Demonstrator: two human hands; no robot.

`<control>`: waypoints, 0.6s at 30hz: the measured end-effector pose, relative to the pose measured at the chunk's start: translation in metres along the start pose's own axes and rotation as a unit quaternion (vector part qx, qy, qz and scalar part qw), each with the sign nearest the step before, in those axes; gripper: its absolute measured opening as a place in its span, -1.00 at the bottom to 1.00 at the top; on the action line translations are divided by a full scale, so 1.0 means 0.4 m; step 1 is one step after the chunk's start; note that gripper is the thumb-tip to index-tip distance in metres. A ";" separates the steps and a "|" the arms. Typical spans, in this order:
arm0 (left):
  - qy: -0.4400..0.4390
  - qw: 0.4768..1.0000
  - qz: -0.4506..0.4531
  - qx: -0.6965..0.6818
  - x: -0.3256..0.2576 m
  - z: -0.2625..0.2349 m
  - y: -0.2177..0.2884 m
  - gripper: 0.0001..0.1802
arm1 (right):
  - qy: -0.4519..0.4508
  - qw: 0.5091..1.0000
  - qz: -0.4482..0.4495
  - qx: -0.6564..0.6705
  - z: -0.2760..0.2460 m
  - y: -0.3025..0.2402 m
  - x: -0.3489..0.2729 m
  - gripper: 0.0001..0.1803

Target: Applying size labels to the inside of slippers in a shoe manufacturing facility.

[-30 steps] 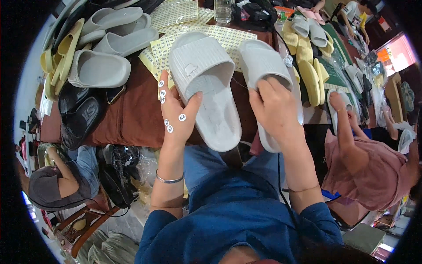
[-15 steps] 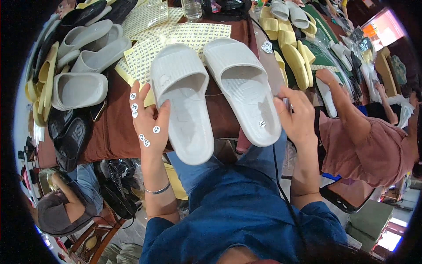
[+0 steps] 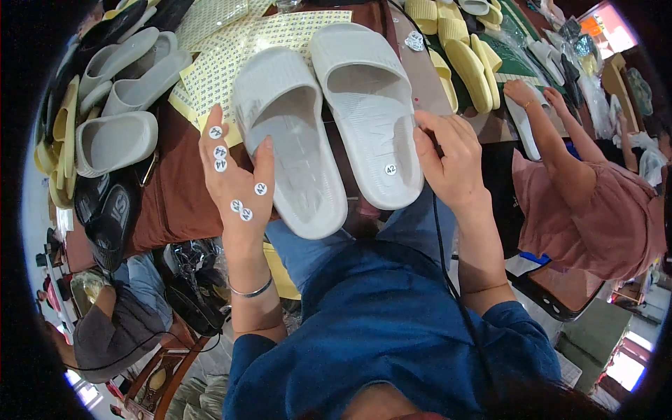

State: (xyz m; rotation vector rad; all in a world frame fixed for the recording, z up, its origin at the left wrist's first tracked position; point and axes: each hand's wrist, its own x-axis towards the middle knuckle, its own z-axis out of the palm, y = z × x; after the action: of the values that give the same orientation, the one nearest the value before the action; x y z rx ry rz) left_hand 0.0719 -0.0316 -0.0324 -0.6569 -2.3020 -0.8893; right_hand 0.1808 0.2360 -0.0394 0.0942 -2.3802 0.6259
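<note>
Two light grey slide sandals lie side by side before me, toes pointing away. My left hand (image 3: 241, 171) is at the outer edge of the left slide (image 3: 308, 203), its thumb pressed along the rim; some of its fingers are hidden by the slide. Several small round white stickers dot the back of that hand. My right hand (image 3: 451, 154) pinches the outer side of the right slide (image 3: 367, 140) between thumb and bent fingers. One round white sticker (image 3: 390, 169) sits on that slide's heel. Both heels reach past the table's near edge, over my lap.
Yellow sticker sheets (image 3: 294, 31) lie behind the slides. More grey slides (image 3: 115, 143), yellow ones and black ones (image 3: 115, 217) crowd the left side. Yellow slides (image 3: 467, 73) stand at the far right, near a co-worker's hand (image 3: 521, 94). A black cable (image 3: 441, 252) hangs down my front.
Both slides have moved away from me and closer together. My right hand has shifted left and forward with its slide, and my left hand has come along with the other.
</note>
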 end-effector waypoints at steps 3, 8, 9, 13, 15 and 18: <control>-0.041 0.995 0.059 -0.070 0.016 -0.020 0.069 -0.60 | -0.016 1.000 0.025 0.004 -0.015 -0.006 -0.001 -0.80; -0.196 0.948 0.163 -0.193 0.000 0.007 0.178 -0.79 | -0.012 0.999 -0.040 0.000 -0.034 -0.031 -0.002 -0.83; -0.214 0.943 0.172 -0.186 0.005 0.008 0.190 -0.77 | -0.013 0.999 -0.040 -0.001 -0.040 -0.040 -0.003 -0.83; -0.241 0.934 0.189 -0.185 0.020 0.037 0.204 -0.78 | -0.046 0.995 -0.085 0.009 -0.056 -0.054 -0.010 -0.79; -0.245 0.933 0.179 -0.193 0.020 0.045 0.205 -0.78 | -0.050 0.994 -0.097 0.025 -0.054 -0.060 -0.009 -0.78; -0.239 0.925 0.162 -0.245 0.002 0.071 0.184 -0.79 | -0.030 0.993 -0.107 0.031 -0.049 -0.074 -0.006 -0.79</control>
State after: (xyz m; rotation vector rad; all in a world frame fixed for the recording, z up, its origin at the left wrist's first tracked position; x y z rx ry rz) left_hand 0.1073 0.0371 -0.0174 -1.5742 -2.2649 -1.2563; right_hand 0.2011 0.2187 -0.0157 0.3945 -2.3666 0.6002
